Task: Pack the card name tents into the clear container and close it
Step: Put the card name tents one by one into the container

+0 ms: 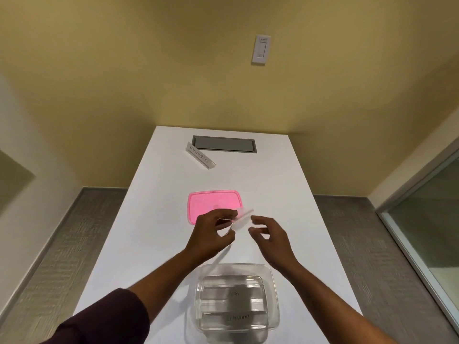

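Left hand (211, 234) pinches blurred white card name tent (239, 220) above white table (159, 194); right hand (269, 238) spread, empty. Clear plastic container (236, 301) at 6 o'clock, pink lid (214, 203) 12 o'clock of hands.

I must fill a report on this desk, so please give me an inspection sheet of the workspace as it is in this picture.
Surface: white table, with a grey hatch set in at the far end.
Job's things: clear container near the person, open, with cards lying inside; pink lid flat on the table beyond it; one name tent standing by the hatch; one blurred card at the hands.
Clutter: nothing seen.
Grippers: left hand pinches the blurred card; right hand open beside it, contact unclear.
Cables: nothing seen.
Surroundings: yellow wall with a light switch, grey floor, glass panel at the right.
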`<state>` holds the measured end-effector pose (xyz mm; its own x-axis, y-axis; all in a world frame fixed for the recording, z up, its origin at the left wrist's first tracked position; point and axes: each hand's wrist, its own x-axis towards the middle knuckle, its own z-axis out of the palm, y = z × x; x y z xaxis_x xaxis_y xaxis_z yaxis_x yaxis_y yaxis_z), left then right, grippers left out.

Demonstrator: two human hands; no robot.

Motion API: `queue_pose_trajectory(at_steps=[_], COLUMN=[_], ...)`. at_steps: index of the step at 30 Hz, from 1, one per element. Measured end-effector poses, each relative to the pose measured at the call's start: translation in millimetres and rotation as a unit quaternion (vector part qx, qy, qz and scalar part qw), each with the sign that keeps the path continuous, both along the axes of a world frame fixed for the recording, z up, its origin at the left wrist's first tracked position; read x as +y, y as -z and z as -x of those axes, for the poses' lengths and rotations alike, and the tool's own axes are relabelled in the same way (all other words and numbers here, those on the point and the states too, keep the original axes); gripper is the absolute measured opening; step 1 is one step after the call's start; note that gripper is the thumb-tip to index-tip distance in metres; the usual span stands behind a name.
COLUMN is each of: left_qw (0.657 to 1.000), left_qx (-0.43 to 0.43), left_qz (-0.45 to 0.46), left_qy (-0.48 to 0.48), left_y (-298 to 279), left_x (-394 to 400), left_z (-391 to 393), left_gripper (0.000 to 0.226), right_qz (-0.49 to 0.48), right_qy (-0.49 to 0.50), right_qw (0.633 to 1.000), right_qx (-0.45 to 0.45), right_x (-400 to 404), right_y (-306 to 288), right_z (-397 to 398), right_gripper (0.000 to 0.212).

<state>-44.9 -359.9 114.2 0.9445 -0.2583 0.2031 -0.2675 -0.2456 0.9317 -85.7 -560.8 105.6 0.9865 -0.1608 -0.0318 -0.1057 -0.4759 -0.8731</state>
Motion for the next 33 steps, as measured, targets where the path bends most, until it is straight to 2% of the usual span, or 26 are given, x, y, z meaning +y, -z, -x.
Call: queue_pose_trajectory(at_steps=[2, 4, 6, 9, 13, 16, 18, 21, 27, 33], left_qw=[0.993, 0.983, 0.974, 0.963, 0.957, 0.968, 0.978, 0.972, 0.908, 0.841], left_qx=[0.092, 0.146, 0.18, 0.207, 0.235, 0.234, 0.194, 0.14, 0.08, 0.061], left_qz=[0.069, 0.109, 0.139, 0.171, 0.162, 0.072, -0.039, -0.175, -0.405, -0.531], left_qy=[0.002, 0.013, 0.022, 0.026, 0.041, 0.051, 0.057, 0.071, 0.067, 0.086], left_y=[-1, -1, -2, 1, 11, 26, 38, 55, 82, 110], left_x=[1, 3, 7, 17, 28, 39, 46, 52, 49, 35], left_z=[3, 6, 9, 12, 20, 31, 40, 56, 83, 94], left_gripper=[0.043, 0.043, 0.043, 0.043, 0.04, 0.037, 0.036, 0.038, 0.049, 0.054], right_qz=[0.175, 0.246, 0.283, 0.3, 0.282, 0.301, 0.311, 0.326, 0.383, 0.43], right_qy=[-0.03, -0.079, -0.125, -0.203, -0.232, -0.241, -0.242, -0.252, -0.271, -0.301], right_qw=[0.982, 0.963, 0.949, 0.932, 0.93, 0.922, 0.918, 0.909, 0.878, 0.84], right_qx=[-0.06, -0.082, -0.066, -0.014, 0.038, 0.039, 0.047, 0.069, 0.094, 0.139], right_x=[-7, -15, -24, -34, -39, -40, -42, -43, -33, -22], right_y=[10, 13, 14, 14, 16, 28, 39, 55, 75, 97], right_z=[0, -2, -6, -12, -8, 6, 19, 38, 60, 74], right_gripper=[0.055, 0.074, 0.086, 0.083, 0.07, 0.067, 0.066, 0.064, 0.065, 0.067])
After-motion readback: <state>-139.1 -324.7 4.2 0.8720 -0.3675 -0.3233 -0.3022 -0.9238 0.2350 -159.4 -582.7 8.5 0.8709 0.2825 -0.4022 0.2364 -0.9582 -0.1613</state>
